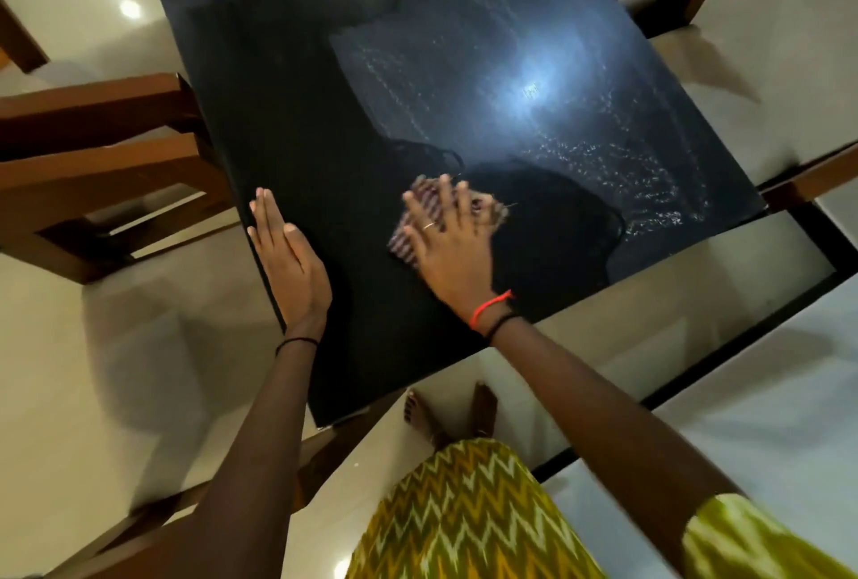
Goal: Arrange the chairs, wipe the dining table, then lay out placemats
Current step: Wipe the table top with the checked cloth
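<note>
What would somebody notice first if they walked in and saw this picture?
The glossy black table fills the middle, with a bright glare on its right half lighting up speckled streaks. Nearer the person, the right hand presses a striped cloth flat on the top. The left hand rests flat at the table's left edge.

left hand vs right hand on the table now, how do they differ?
1. The left hand lies on the bare glossy black tabletop by its edge; the right hand presses a striped maroon-and-white cloth.
2. The left hand's fingers are together; the right hand's are spread.
3. The right hand wears a finger ring and a red wrist thread; the left hand has neither.
Shared: both are open, palm down on that tabletop.
</note>
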